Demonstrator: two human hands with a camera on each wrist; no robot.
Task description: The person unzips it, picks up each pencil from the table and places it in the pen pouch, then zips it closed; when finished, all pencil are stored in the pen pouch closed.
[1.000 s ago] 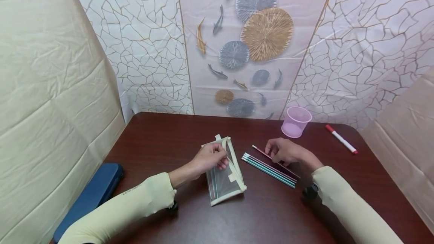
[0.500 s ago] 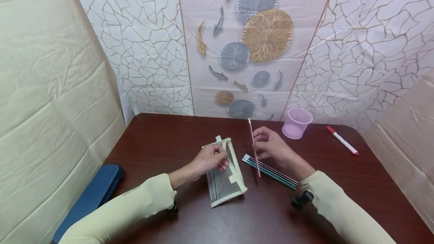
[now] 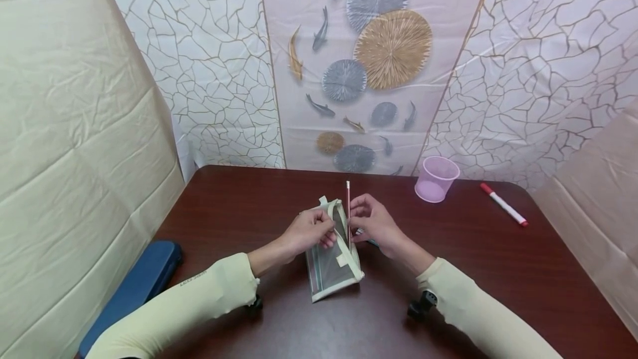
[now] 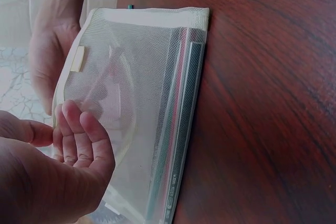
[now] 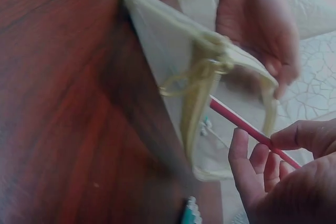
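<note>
A cream-edged mesh pencil pouch [image 3: 333, 270] stands tilted on the table, its zip mouth open toward the right. My left hand [image 3: 310, 230] pinches the rim of that mouth between thumb and fingers. Several pencils [image 4: 176, 114] lie inside along the pouch's bottom, seen through the mesh. With thumb and fingertips my right hand [image 3: 376, 225] holds a red pencil [image 5: 236, 120], its white end up and its lower end at the pouch's mouth. Behind the right hand are green pencils [image 3: 372, 242] on the table, mostly hidden in the head view.
A pink mesh cup [image 3: 436, 180] stands at the back right. Right of it lies a white marker with red ends [image 3: 503, 204]. At the left edge is a dark blue case [image 3: 134, 292]. Patterned cloth [image 3: 229, 71] hangs behind the brown table [image 3: 249, 193].
My right hand has picked the red pencil up off the table, turned it upright and carried it left to the pouch's mouth. The left hand has stayed at the pouch.
</note>
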